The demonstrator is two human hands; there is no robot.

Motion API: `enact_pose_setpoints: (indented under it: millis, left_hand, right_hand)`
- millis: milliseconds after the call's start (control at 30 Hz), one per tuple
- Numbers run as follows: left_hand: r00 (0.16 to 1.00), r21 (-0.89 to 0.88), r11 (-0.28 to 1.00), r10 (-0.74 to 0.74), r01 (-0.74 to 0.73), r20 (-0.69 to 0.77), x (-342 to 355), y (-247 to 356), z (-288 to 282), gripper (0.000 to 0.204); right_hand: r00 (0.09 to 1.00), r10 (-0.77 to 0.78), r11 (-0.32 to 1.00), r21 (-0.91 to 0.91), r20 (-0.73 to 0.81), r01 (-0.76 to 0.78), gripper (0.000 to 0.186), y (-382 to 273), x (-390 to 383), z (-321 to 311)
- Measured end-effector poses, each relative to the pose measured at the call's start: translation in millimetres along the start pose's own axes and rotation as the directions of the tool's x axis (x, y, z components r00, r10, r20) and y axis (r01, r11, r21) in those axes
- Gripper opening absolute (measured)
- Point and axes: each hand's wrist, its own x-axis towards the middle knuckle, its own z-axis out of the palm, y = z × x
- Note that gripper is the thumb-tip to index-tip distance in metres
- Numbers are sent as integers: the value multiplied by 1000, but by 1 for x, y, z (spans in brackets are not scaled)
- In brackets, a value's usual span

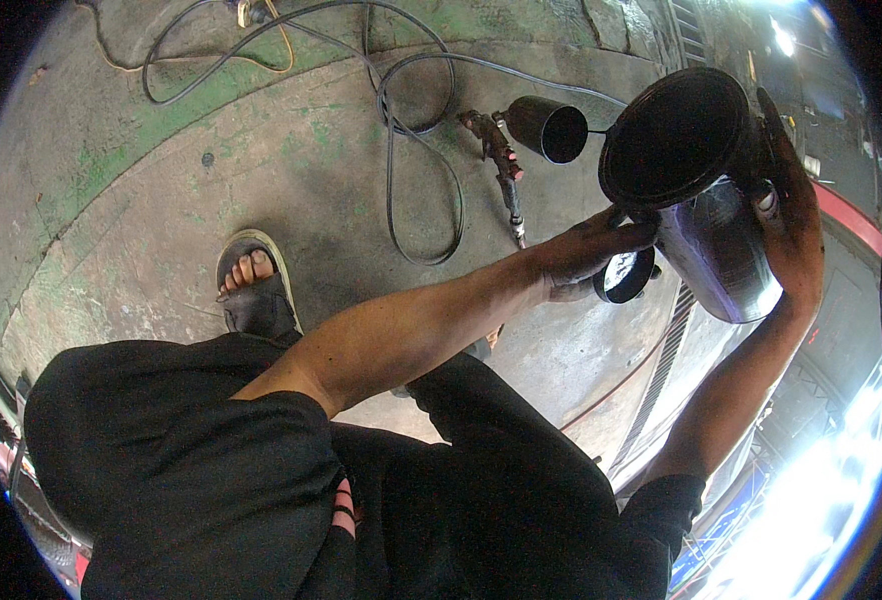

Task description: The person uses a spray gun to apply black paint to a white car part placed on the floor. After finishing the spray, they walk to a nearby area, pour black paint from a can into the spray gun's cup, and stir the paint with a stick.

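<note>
right hand (796, 215) mostly behind cup (706, 190), grip unclear

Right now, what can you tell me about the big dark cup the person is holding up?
The large cup looks like metal: a wide round mouth with a dark, sooty inside, and a shiny tapered body that reflects light. It is held in the air, tilted, mouth towards the camera. The right hand grips its far side; the left hand touches its lower rim with the fingers. A small round lid-like piece sits just below it. What it holds inside cannot be made out.
</note>
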Motion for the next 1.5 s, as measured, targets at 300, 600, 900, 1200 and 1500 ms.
enact_pose_setpoints:
  millis: [300,600,900,1200,1500]
  left_hand:
    - [1000,83,996,-16,17,-14,-4,1,1,68]
    - [999,84,996,3,0,-36,-6,0,2,65]
    - [1000,-12,1000,-22,22,-21,-4,4,2,82]
    - [1000,-43,999,-12,12,1,-3,4,0,77]
    - [999,-5,1000,-12,12,-45,-5,2,2,70]
  right_hand:
    - [996,-82,997,-10,19,83,63,-4,0,-2]
    - [997,-24,996,85,73,18,71,-5,5,-1]
    - [1000,-18,1000,-4,13,18,104,-3,8,2]
    - [998,-54,997,-48,28,55,79,-6,8,-1]
    - [1000,-20,998,-62,-5,20,104,-6,10,1]
